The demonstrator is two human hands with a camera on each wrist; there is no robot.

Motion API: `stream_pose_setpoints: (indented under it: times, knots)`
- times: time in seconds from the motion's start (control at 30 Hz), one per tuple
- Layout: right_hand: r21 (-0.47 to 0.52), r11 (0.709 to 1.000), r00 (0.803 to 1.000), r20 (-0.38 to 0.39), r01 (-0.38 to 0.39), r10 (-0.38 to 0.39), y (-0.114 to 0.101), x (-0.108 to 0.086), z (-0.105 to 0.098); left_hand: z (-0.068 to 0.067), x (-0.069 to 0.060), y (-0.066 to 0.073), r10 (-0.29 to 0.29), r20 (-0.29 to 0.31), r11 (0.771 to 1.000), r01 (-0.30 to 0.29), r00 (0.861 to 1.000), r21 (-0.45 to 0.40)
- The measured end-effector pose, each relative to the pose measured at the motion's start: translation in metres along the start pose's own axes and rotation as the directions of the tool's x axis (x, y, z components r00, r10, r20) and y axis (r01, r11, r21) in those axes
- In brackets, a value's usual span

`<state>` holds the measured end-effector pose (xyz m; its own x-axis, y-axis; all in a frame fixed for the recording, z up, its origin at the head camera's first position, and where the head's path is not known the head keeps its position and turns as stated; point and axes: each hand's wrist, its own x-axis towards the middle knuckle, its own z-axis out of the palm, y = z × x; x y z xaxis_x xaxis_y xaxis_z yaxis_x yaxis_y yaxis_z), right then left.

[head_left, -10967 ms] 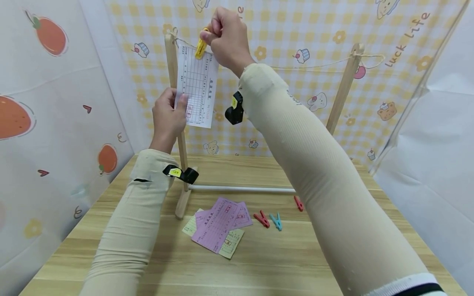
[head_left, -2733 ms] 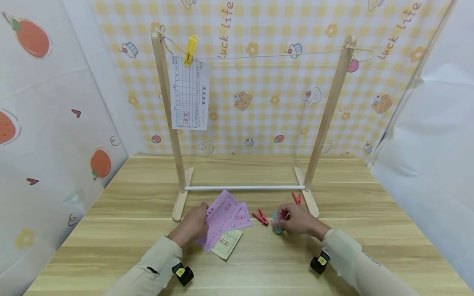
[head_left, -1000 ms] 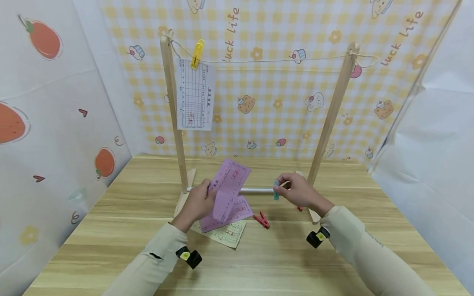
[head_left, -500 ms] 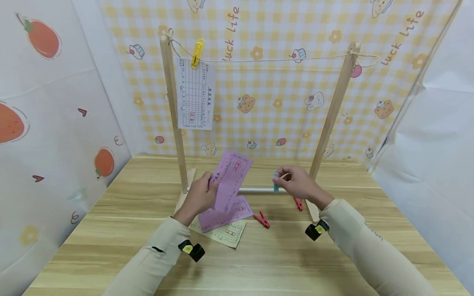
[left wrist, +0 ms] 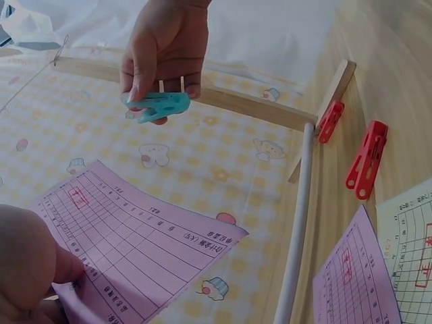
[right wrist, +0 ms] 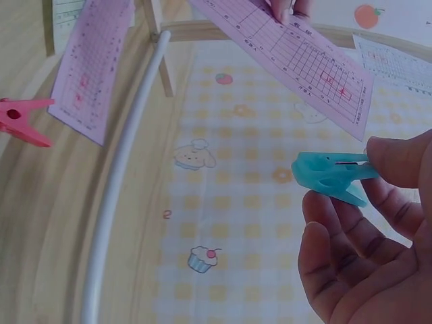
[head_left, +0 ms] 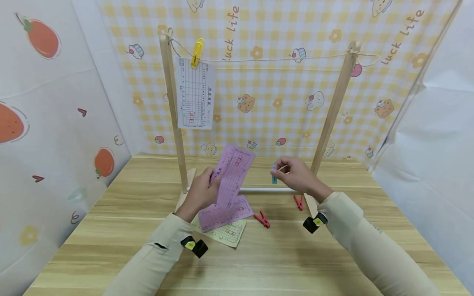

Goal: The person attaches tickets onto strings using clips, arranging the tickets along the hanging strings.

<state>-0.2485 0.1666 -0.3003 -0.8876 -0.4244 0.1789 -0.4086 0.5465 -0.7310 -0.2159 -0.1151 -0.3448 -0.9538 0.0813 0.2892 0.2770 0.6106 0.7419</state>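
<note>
L hand (head_left: 201, 191) grips purple slip (head_left: 235, 174), held up over table (head_left: 277, 263); R hand (head_left: 298, 176) pinches teal clip (right wrist: 317, 172), near slip but apart. I also note white slip (head_left: 196, 94) hanging on line (head_left: 259, 60), yellow clip (head_left: 197, 53) at top edge, approx. L end.

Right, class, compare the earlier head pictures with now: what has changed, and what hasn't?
The left hand let go of the white slip and lifted the upper purple slip from the table. The right hand let go of the yellow clip and raised the teal clip. The white slip stayed clipped to the string; the two red clips stayed on the table.
</note>
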Motion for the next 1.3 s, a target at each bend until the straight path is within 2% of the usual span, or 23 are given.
stream_pose_setpoints:
  times: [0.4, 0.73, 1.0, 1.3]
  knots:
    - [-0.023, 0.999, 0.998, -0.049, -0.030, 0.029, -0.012, 0.008, -0.007, 0.000, 0.009, 0.006, 0.026, -0.023, 0.999, -0.026, 0.999, -0.023]
    - [-0.048, 0.999, 0.997, -0.082, 0.000, -0.004, -0.019, 0.014, -0.013, 0.000, 0.018, 0.016, 0.048, -0.076, 0.998, -0.050, 0.996, -0.032]
    - [-0.073, 0.997, 0.996, -0.092, 0.011, -0.018, -0.025, 0.017, -0.020, 0.003, 0.023, 0.021, 0.021, -0.073, 0.998, -0.026, 0.997, -0.062]
    - [-0.044, 0.999, 0.994, -0.109, -0.018, 0.014, -0.032, 0.023, -0.022, 0.003, 0.028, 0.024, 0.037, -0.098, 0.994, -0.046, 0.995, -0.095]
